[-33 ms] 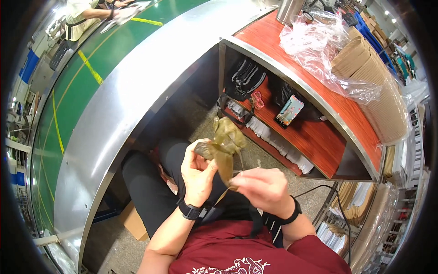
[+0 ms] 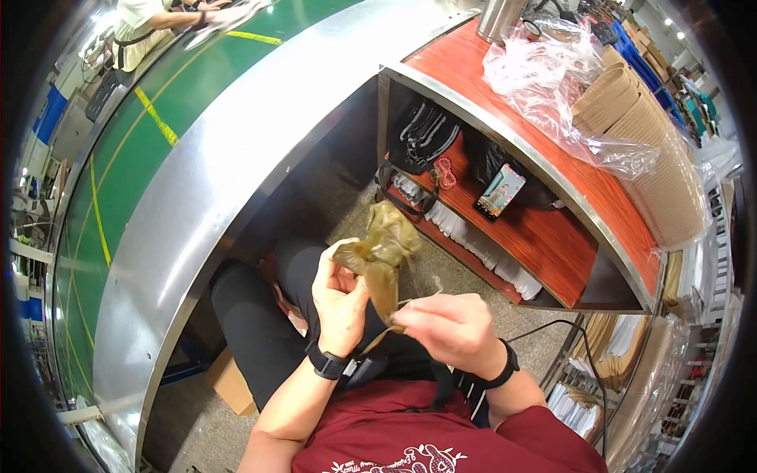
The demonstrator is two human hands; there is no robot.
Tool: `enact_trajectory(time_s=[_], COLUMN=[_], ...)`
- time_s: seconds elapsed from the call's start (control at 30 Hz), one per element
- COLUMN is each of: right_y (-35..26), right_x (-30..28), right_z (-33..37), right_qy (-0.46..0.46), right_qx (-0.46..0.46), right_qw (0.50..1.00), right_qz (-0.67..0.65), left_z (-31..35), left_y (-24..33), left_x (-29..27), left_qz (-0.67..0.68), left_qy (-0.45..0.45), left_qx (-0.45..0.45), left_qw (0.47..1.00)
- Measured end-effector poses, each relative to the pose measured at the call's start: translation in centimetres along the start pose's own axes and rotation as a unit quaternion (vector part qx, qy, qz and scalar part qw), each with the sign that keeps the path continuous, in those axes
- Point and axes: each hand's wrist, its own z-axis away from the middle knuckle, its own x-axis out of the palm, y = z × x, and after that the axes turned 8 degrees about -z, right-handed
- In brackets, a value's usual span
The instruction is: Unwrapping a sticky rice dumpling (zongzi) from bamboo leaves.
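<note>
Bunching up above the person's lap, a piece of shiny olive-green cloth (image 2: pixel 393 240) sits between the two hands, its crumpled bulk on the far side and its narrow end toward the body. The left hand (image 2: pixel 341 309) has a fold of it pinched between thumb and fingers. The right hand (image 2: pixel 448 325), closed narrow, grips the narrow end at the fingertips, and a thin strip (image 2: pixel 378 340) trails below that grip. A black watch (image 2: pixel 326 363) circles the left wrist and a black band (image 2: pixel 505 366) the right. Below are dark trousers (image 2: pixel 241 315) and a dark red shirt (image 2: pixel 449 435) with white print.

Beyond the hands, to the right, a reddish wooden shelf (image 2: pixel 552 256) bears a lit phone (image 2: pixel 501 191), with a red tie (image 2: pixel 445 173) and a black bag (image 2: pixel 424 138) near it. On the red top above lie clear plastic (image 2: pixel 540 75) and a long stack of brown paper (image 2: pixel 643 146). To the left curves a metal counter (image 2: pixel 213 158), bordering a green surface (image 2: pixel 236 59); at its far side a co-worker (image 2: pixel 142 35) handles something pale and blurred.
</note>
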Motion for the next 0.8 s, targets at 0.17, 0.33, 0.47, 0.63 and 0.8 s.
enact_trajectory(time_s=[0.17,0.33,0.47,0.63,0.8], right_y=[-0.2,0.1,-0.1,-0.3,1.0], right_x=[0.6,1.3,1.2,-0.9,-2.7], right_z=[0.3,0.6,0.3,0.1,-0.4], right_qy=[-0.063,-0.055,0.008,0.158,0.137], right_qx=[-0.03,-0.044,-0.061,0.129,0.29], right_qw=[0.997,0.998,0.995,0.976,0.943], right_qz=[0.017,-0.003,0.073,0.077,-0.092], left_z=[0.3,0.8,1.1,-0.1,-0.4], left_y=[0.9,1.3,0.0,-0.4,-1.0], left_x=[0.1,-0.2,-1.1,-2.7,-3.8], left_qz=[0.088,0.159,0.327,0.279,0.296], left_qy=[0.022,-0.027,-0.012,-0.095,-0.14], left_qx=[-0.07,-0.109,-0.174,-0.144,-0.183], left_qw=[0.993,0.981,0.929,0.945,0.927])
